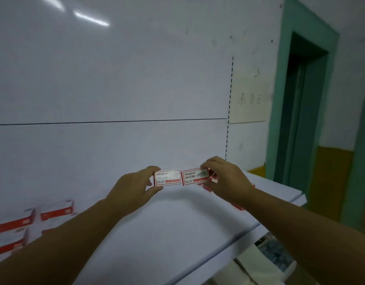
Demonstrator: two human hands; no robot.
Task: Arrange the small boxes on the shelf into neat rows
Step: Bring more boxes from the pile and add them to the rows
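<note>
Two small white boxes with red borders are held up side by side above the white shelf (pixel 177 233), their printed faces toward me. My left hand (pixel 134 190) pinches the left box (pixel 167 177) by its left end. My right hand (pixel 227 179) pinches the right box (pixel 195 176) by its right end. The two boxes nearly touch in the middle. More red-and-white boxes (pixel 57 209) lie flat in rows at the shelf's left, one more (pixel 13 220) beside them. Other small boxes (pixel 208 188) are partly hidden behind my right hand and forearm.
A white back panel (pixel 115 79) rises behind the shelf. The shelf's front edge runs diagonally to the lower right, with items on a lower level (pixel 276 256) beneath. A teal door frame (pixel 280 99) and dark doorway stand on the right.
</note>
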